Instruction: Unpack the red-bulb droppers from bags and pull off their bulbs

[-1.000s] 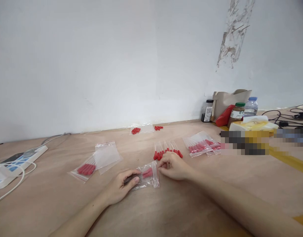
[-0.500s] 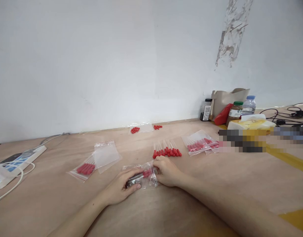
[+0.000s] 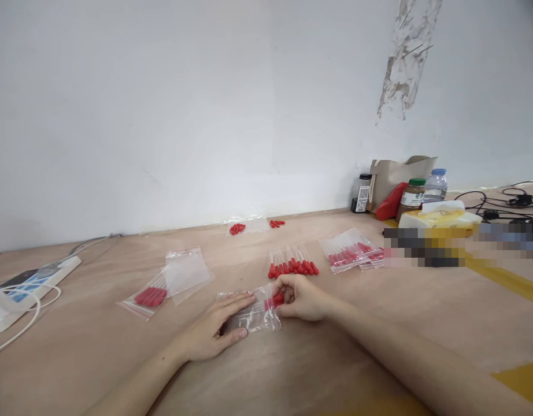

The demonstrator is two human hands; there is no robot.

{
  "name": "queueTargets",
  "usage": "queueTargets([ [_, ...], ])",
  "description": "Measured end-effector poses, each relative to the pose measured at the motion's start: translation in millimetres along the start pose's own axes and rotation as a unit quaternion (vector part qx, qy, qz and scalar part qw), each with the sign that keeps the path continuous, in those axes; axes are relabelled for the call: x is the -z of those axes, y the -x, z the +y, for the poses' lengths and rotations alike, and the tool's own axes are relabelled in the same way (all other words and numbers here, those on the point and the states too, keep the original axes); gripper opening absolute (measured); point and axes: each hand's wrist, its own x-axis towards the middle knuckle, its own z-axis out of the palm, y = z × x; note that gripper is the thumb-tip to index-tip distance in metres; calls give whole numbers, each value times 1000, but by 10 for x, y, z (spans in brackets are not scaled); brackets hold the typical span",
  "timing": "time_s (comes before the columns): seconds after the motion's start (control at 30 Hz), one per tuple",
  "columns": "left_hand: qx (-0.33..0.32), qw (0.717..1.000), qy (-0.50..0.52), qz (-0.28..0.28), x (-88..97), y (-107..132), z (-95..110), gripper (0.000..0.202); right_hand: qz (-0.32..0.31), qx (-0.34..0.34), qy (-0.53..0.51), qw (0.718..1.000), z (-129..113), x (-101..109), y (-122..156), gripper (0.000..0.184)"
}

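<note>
In the head view, the clear bag [image 3: 258, 320] lies on the table [image 3: 336, 364] between the hands; the left hand [image 3: 217, 329] is spread over its left end, thumb apart, flatter than half a second ago; the right hand [image 3: 288, 296] now pinches the red bulbs [image 3: 273, 301] of the bagged droppers, which have shifted right, to the bag's right end; beyond, the loose droppers [image 3: 294, 267] lie unmoved in their row.

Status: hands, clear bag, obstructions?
Left hand resting on clear, flat plastic bag. Right hand at oblong red bulbs, bag's right end. Loose red-bulbed clear droppers beyond; no visible obstruction.
</note>
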Motion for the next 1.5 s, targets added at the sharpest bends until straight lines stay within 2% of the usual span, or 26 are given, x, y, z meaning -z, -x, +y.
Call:
queueTargets([
  [0.07, -2, 1000, 1, -6, 15, 1, 10, 54, -14, -40, -71, 997, -17, 123, 31, 28],
  [0.13, -3, 1000, -4, -21, 32, 5, 24, 53, -25, -52, -120, 991, -32, 272, 63, 30],
  [0.3, -14, 997, -15, -75, 68, 38, 70, 40, 4, -53, -151, 987, -58, 636, 96, 28],
  [0.47, -23, 994, 11, -105, 74, 68, 87, 35, 114, -49, -174, 977, -87, 937, 94, 29],
  [0.57, -10, 995, 26, -94, 56, 62, 90, 33, 192, -14, -162, 968, -95, 1031, 76, 32],
  [0.67, 38, 998, 47, -16, 26, 28, 62, 33, 245, 48, -74, 966, -69, 986, 8, 32],
  [0.77, 100, 987, 44, 118, 3, -23, -32, 31, 268, 124, 117, 948, 1, 822, -99, 22],
  [0.83, 133, 974, 19, 184, -3, -49, -119, 28, 235, 172, 266, 919, 66, 697, -171, 19],
  [0.9, 160, 964, -3, 212, -6, -61, -198, 28, 184, 209, 384, 880, 135, 592, -233, 22],
  [1.0, 188, 959, -17, 212, -17, -62, -265, 30, 126, 236, 477, 837, 224, 490, -301, 27],
  [1.17, 203, 957, -7, 205, -54, -60, -297, 35, 60, 244, 515, 819, 269, 437, -322, 27],
  [1.33, 208, 962, 34, 175, -57, -69, -347, 33, 77, 227, 613, 753, 210, 443, -254, 25],
  [1.4, 206, 965, 39, 157, -42, -69, -348, 29, 93, 231, 623, 741, 170, 445, -209, 24],
  [1.5, 190, 971, 24, 144, -12, -58, -294, 25, 114, 248, 614, 741, 126, 442, -110, 22],
])
